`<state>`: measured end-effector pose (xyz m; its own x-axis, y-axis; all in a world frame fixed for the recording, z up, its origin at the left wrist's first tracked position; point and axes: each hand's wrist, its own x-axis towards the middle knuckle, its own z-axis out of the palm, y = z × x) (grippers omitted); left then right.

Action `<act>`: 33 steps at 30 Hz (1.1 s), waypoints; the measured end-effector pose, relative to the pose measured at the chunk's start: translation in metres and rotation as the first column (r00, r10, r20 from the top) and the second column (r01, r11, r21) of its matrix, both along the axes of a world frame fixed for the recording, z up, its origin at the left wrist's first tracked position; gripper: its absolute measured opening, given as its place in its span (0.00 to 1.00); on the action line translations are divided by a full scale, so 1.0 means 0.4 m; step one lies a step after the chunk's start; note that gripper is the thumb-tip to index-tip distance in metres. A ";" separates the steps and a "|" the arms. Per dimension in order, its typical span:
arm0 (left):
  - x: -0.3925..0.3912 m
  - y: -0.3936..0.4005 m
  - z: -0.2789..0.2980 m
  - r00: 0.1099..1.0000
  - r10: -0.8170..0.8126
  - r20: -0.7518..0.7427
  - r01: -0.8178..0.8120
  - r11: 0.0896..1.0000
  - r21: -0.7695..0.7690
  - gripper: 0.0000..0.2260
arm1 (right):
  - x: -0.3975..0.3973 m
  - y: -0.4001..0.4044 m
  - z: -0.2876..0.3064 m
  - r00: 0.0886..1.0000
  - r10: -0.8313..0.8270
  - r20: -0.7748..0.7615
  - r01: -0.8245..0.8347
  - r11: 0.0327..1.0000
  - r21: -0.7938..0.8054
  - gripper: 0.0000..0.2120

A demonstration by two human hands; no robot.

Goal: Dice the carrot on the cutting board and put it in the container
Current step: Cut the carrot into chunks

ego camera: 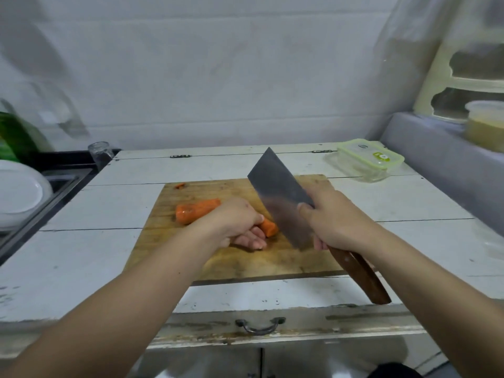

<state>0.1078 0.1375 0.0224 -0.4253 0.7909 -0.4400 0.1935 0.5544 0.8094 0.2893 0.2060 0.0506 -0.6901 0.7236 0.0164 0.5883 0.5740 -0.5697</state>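
A: Where does the carrot [197,210] lie?

B: On the wooden cutting board [237,257], toward its far left part; the left hand [236,222] lies over the middle of it, fingers [252,238] curled down round it, so an orange stretch shows left of the hand and a short cut end pokes out to the right; a small orange scrap [180,185] sits at the board's far left corner.

A: And the right hand [331,222]?

B: It grips a cleaver [281,197], fingers wrapped where the blade meets the brown wooden handle, which slants past the board's near right corner; the broad blade is tilted, just right of the cut end; whether its edge touches the board I cannot tell.

A: The container [368,160]?

B: Beyond the board's far right corner, on the white table [409,203]; clear plastic with a green-rimmed lid on it; the lid bears a small round green label and a dark mark, both too blurred to read.

A: Anything else around the board?

B: Left of it, a white plate [19,195] by a dark sink [65,181], and a clear glass [100,151] just behind; below the board's near edge, a metal drawer handle [260,325]; far right of the board, a tub [484,126] of yellowish contents on a ledge.
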 end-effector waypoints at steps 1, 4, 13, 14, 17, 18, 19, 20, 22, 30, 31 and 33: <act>0.001 -0.002 -0.002 1.000 0.016 0.020 -0.017 1.000 0.012 0.08 | -0.004 -0.004 -0.010 1.000 -0.007 0.018 0.006 0.999 0.053 0.07; 0.002 -0.008 -0.010 0.996 0.060 0.063 -0.061 0.998 0.025 0.09 | -0.009 -0.013 -0.023 0.999 -0.030 0.011 0.029 0.992 0.120 0.09; 0.019 -0.030 -0.025 0.971 0.136 0.196 -0.148 0.988 0.051 0.09 | -0.021 -0.048 0.001 0.994 -0.047 0.098 0.026 0.978 0.206 0.09; 0.021 -0.034 -0.028 0.970 0.140 0.198 -0.153 0.987 0.056 0.09 | -0.023 -0.050 0.002 0.992 -0.051 0.115 0.026 0.976 0.217 0.09; 0.028 -0.038 -0.033 0.968 0.163 0.189 -0.180 0.981 0.077 0.08 | -0.031 -0.059 0.005 0.988 -0.058 0.144 0.023 0.971 0.239 0.09; 0.029 -0.038 -0.034 0.967 0.172 0.189 -0.189 0.979 0.078 0.08 | -0.034 -0.062 0.007 0.987 -0.060 0.152 0.022 0.971 0.240 0.08; 0.031 -0.037 -0.033 0.964 0.178 0.196 -0.196 0.977 0.078 0.08 | -0.038 -0.066 0.010 0.985 -0.060 0.163 0.019 0.970 0.241 0.08; 0.032 -0.037 -0.032 0.961 0.182 0.207 -0.202 0.976 0.080 0.07 | -0.042 -0.069 0.014 0.982 -0.062 0.177 0.017 0.970 0.242 0.08; 0.034 -0.037 -0.031 0.956 0.186 0.226 -0.209 0.974 0.085 0.08 | -0.050 -0.076 0.021 0.976 -0.069 0.209 0.016 0.970 0.244 0.08; 0.023 -0.027 -0.045 0.952 0.193 0.240 -0.216 0.973 0.076 0.07 | -0.085 -0.091 0.033 0.953 -0.061 0.298 -0.016 0.968 0.251 0.04; 0.021 -0.027 -0.047 0.952 0.192 0.240 -0.215 0.974 0.076 0.07 | -0.088 -0.090 0.037 0.949 -0.061 0.309 -0.017 0.970 0.241 0.04; 0.019 -0.026 -0.049 0.953 0.185 0.240 -0.209 0.975 0.076 0.07 | -0.095 -0.089 0.041 0.943 -0.056 0.329 -0.026 0.971 0.239 0.05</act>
